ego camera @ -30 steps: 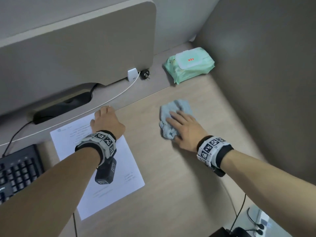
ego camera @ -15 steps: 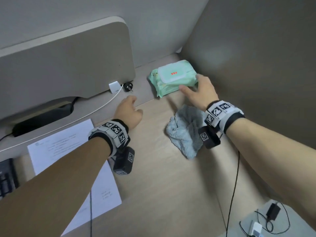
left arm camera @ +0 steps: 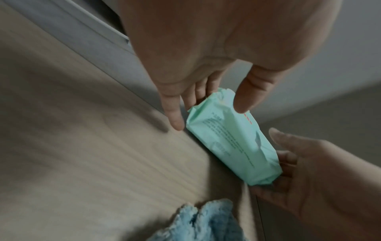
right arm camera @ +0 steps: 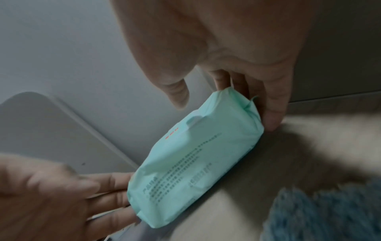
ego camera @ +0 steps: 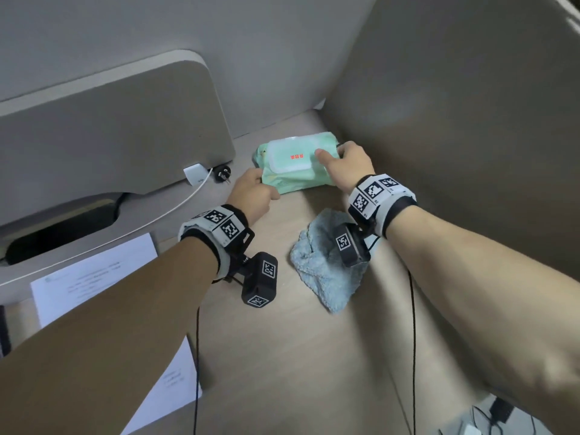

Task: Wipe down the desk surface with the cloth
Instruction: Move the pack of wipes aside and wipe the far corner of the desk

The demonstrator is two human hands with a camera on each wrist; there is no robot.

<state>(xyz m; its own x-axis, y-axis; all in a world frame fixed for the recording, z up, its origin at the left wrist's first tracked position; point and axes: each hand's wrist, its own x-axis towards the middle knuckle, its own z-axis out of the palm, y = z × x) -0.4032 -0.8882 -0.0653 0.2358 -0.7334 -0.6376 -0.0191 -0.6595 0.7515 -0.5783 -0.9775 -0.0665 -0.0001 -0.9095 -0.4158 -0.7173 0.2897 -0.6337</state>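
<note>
Wood-grain desk point(ego camera: 282, 356) fills the frame, walled by grey partitions. Our left hand point(ego camera: 252, 193) holds the left end of a mint-green wipes pack point(ego camera: 298, 171) at upper centre, fingers behind and thumb on top; our right hand point(ego camera: 348, 167) clasps the right end the same way. Below the hands, the blue cloth point(ego camera: 323, 274) lies crumpled and untouched. White paper point(ego camera: 94, 277) sits lower left.
</note>
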